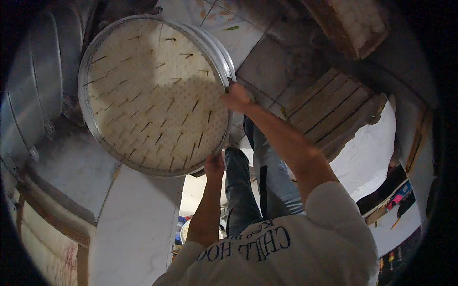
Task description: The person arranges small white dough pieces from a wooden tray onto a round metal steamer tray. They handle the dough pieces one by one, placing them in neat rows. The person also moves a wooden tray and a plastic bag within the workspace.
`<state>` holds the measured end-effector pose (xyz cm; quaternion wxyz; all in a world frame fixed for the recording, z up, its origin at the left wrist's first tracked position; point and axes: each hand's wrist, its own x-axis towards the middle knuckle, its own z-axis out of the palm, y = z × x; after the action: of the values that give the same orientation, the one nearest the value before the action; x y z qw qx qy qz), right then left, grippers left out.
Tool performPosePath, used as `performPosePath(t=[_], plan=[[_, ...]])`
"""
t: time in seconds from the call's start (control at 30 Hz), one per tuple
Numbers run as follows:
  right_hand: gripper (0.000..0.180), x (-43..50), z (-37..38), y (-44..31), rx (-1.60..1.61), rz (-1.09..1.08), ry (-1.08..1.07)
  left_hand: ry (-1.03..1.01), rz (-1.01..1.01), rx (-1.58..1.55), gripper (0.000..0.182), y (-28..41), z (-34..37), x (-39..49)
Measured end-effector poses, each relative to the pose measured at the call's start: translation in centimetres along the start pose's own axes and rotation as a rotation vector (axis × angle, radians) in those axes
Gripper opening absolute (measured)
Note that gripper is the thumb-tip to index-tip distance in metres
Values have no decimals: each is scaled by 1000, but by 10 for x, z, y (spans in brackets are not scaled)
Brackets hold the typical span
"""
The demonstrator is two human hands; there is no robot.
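A large round metal steamer tray or sieve (157,96) spans the upper left of the head view. Its pale inner face is dotted with small holes and crossed by many thin dark marks that look like slits or slivers. A patch of light falls on its upper part. My right hand (237,98) grips the rim on the right side, by a dark handle. On the lower rim, my left hand (214,166) holds the edge, its fingers partly hidden. The rim looks doubled at the upper right; whether a second tier is there, I cannot tell.
Curved metal vessels (43,68) stand at the left. A slatted wooden platform (332,107) lies to the right, beside a white sheet or sack (365,157). A wooden crate (354,28) holding pale lumps is at the upper right. Below left is a wood-framed panel (53,243).
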<state>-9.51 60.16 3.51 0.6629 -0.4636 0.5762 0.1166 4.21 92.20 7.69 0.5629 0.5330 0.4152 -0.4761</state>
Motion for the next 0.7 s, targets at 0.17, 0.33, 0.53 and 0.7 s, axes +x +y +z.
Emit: performPosePath(t=[0.17, 0.33, 0.53, 0.7], plan=[[78, -18, 9, 1, 86, -86, 200, 8, 82, -31, 7, 1, 2, -8], [67, -45, 0, -2, 74, -57, 200, -55, 229, 752, 45, -8, -25, -7], [50, -19, -11, 34, 261, -78, 100, 34, -58, -226, 46, -33, -8, -5], [48, 10, -9, 53, 206, -187, 190, -125, -121, -155, 43, -23, -3, 4]])
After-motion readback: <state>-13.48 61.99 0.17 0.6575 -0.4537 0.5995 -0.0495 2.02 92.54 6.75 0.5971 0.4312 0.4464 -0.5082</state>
